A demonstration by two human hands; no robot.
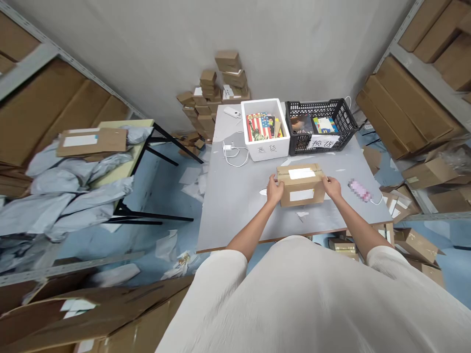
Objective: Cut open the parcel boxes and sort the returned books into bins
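Over the middle of the grey table [239, 211], a box [303, 185] with two white labels [301, 195] is held between both hands. The left hand [274, 190] grips its left end; the right hand [331, 187] pinches its upper right corner. Whether the box touches the tabletop, I cannot tell. Beyond it stand a white bin [267, 151] and a black crate [295, 142], side by side, books [257, 128] in each. Right of the right hand lies a pixelated pink thing [360, 190].

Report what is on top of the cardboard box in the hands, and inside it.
On top of the cardboard box is a white label, its writing not legible. The top is closed, so any contents are hidden.
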